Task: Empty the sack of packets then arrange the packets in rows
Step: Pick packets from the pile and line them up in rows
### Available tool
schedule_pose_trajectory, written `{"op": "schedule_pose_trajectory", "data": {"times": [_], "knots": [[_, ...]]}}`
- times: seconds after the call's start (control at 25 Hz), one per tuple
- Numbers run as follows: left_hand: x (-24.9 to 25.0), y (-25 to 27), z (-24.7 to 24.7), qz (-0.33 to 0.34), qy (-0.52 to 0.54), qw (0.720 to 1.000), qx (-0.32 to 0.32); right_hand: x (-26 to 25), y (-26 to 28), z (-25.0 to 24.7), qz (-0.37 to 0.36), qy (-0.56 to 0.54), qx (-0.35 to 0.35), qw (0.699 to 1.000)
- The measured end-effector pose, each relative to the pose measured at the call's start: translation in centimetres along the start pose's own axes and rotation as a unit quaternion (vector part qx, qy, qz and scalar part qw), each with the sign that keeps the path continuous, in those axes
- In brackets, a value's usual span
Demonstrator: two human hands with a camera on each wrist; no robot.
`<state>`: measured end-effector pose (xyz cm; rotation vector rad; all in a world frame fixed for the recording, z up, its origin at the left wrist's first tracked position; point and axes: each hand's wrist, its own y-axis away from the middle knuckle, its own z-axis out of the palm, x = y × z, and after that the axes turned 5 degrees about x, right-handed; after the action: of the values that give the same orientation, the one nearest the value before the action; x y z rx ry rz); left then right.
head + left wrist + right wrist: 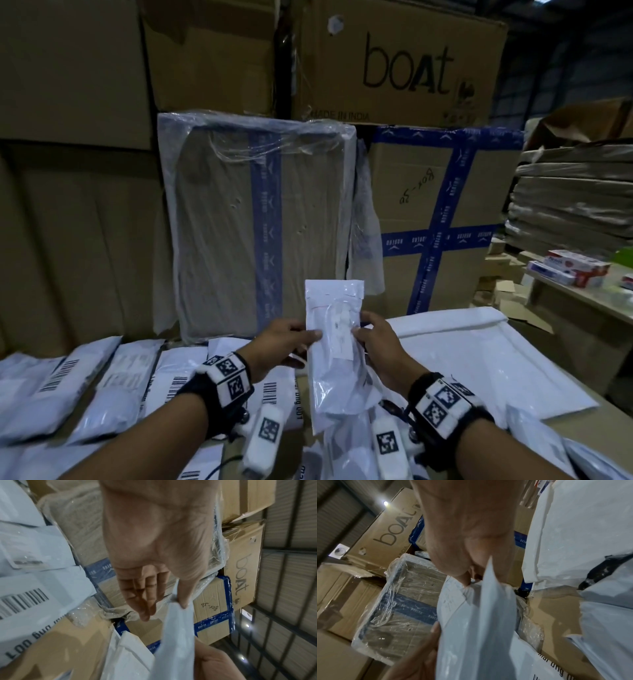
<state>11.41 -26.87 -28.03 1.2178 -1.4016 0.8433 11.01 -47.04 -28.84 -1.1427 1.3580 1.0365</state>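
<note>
**One packet held up over the rows**

While stacked cartons (397,65) fill the far side of the scene, the counter (568,425) in front of them carries the work. A big flat white sack (479,356) lies on its right part, looking limp and emptied, though its inside is not visible. On the near left, white packets with barcode labels (113,380) lie side by side in a row, long axes running near to far, and more packets lie loose at the near edge.

Above the middle of the counter a slim white packet (334,346) is held upright, its long axis running from the near pile up toward the far cartons, the folded flap end farthest away and the label side facing the head camera. The left hand (279,341) pinches its left edge, thumb on the face and fingers behind; the right hand (378,339) pinches the right edge likewise. Each grip is closed on the packet at about mid-length.

The packet looks light, thin, floppy and slick. I judge that holding both long edges keeps it from sagging or sliding, and that it should be laid parallel to the row.
</note>
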Motion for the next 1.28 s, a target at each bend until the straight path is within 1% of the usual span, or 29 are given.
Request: {"op": "schedule_pose_trajectory", "data": {"times": [0.04, 0.08, 0.16, 0.2, 0.28, 0.32, 0.36, 0.4, 0.44, 0.48, 0.52, 0.56, 0.6, 0.64, 0.68, 0.72, 0.8, 0.84, 0.88, 0.96, 1.0, 1.12, 1.2, 1.28], "knots": [[0.2, -0.5, 0.4, 0.007, -0.006, 1.0, 0.002, 0.1, -0.3, 0.1, 0.0, -0.007, -0.003, 1.0], [0.2, -1.2, 0.8, 0.013, -0.013, 1.0, 0.019, 0.3, -0.5, 0.1, 0.004, -0.009, -0.009, 1.0], [0.2, -2.8, 1.2, 0.018, -0.02, 0.997, 0.07, 1.1, -1.2, -0.3, 0.017, -0.004, -0.026, 1.0], [0.0, -3.7, 1.2, 0.017, -0.017, 0.996, 0.089, 1.7, -1.6, -0.5, 0.016, 0.011, -0.038, 0.999], [-0.8, -5.8, 1.2, 0.019, -0.022, 0.994, 0.104, 3.9, -3.3, -0.5, 0.004, 0.065, -0.054, 0.996], [-1.5, -6.6, 1.1, 0.039, -0.059, 0.992, 0.103, 5.1, -4.2, -0.3, -0.004, 0.096, -0.05, 0.994], [-2.5, -7.7, 1.0, 0.071, -0.138, 0.983, 0.096, 6.4, -5.4, 0.0, -0.009, 0.131, -0.039, 0.991], [-3.7, -8.6, 0.9, 0.101, -0.252, 0.959, 0.079, 7.5, -6.5, 0.2, -0.012, 0.166, -0.022, 0.986], [-5.3, -9.5, 0.9, 0.107, -0.38, 0.918, 0.045, 8.7, -7.8, 0.5, -0.009, 0.199, -0.01, 0.98], [-7.0, -10.1, 0.7, 0.073, -0.494, 0.866, 0.005, 9.8, -8.8, 0.9, -0.011, 0.23, -0.011, 0.973], [-8.5, -10.5, 0.4, 0.032, -0.579, 0.814, -0.028, 10.7, -9.7, 1.4, -0.017, 0.269, -0.025, 0.963], [-10.0, -11.0, -0.1, -0.002, -0.632, 0.773, -0.059, 11.9, -10.6, 2.1, -0.023, 0.306, -0.042, 0.951], [-11.2, -11.5, -0.4, -0.03, -0.652, 0.753, -0.089, 12.8, -11.1, 2.6, -0.024, 0.342, -0.058, 0.938], [-12.0, -11.7, -0.7, -0.049, -0.652, 0.748, -0.114, 13.9, -11.5, 3.2, -0.017, 0.368, -0.073, 0.927], [-12.9, -12.1, -0.8, -0.058, -0.646, 0.751, -0.128, 14.8, -11.8, 3.7, -0.009, 0.387, -0.078, 0.919], [-13.4, -12.3, -0.9, -0.055, -0.643, 0.752, -0.132, 15.4, -12.0, 4.1, -0.015, 0.406, -0.071, 0.911], [-14.0, -12.6, -1.0, -0.045, -0.641, 0.755, -0.128, 16.3, -12.3, 4.7, -0.057, 0.446, -0.044, 0.892], [-14.2, -12.6, -1.0, -0.045, -0.641, 0.756, -0.128, 16.7, -12.4, 5.0, -0.084, 0.472, -0.048, 0.876], [-14.3, -12.6, -1.1, -0.049, -0.64, 0.756, -0.129, 16.6, -12.5, 5.4, -0.1, 0.489, -0.071, 0.864], [-13.7, -12.2, -1.3, -0.057, -0.631, 0.764, -0.125, 15.8, -12.3, 6.0, -0.086, 0.486, -0.129, 0.86], [-13.1, -12.0, -1.5, -0.06, -0.621, 0.772, -0.12, 15.1, -12.1, 6.1, -0.081, 0.481, -0.141, 0.862], [-9.6, -10.2, -1.9, -0.033, -0.606, 0.789, -0.094, 11.8, -10.9, 5.7, -0.106, 0.476, -0.125, 0.864], [-6.8, -8.3, -1.9, -0.008, -0.596, 0.799, -0.081, 8.8, -9.4, 4.8, -0.111, 0.464, -0.116, 0.871], [-4.4, -5.5, -1.5, 0.014, -0.575, 0.815, -0.071, 6.2, -6.9, 3.5, -0.107, 0.448, -0.111, 0.881]]}}
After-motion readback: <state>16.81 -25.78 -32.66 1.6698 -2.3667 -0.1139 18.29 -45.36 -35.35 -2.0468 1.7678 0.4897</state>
